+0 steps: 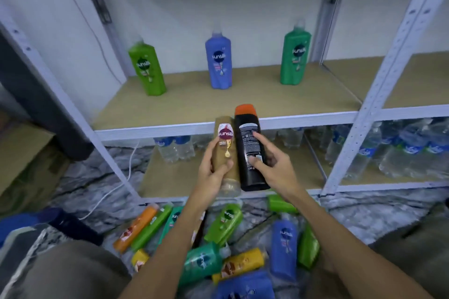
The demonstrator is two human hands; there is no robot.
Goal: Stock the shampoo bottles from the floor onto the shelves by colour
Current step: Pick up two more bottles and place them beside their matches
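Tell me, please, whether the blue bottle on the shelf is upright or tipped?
Upright: the blue bottle stands on its base on the shelf, cap up.

Blue bottle (245, 285) cut by bottom edge; black bottle (251, 150) label unreadable.

Brown plastic Sunsilk bottle (224, 153) in my left hand (213, 172): satin body, glossy printed label, clear smooth plastic at near end. Black plastic bottle with orange cap (250, 150) under my right hand (272, 165): glossy, smooth, paper-like white label. Far upright green, blue, dark-green plastic bottles (218, 63): smooth, slight sheen. Shelf board (243, 99): matt tan pressed wood. White shelf frame (379, 80): painted perforated metal. Floor (97, 177): grey marbled, smooth. Clear plastic water bottles (401, 153) on the right: shiny. Left cardboard box (24, 153): matt.
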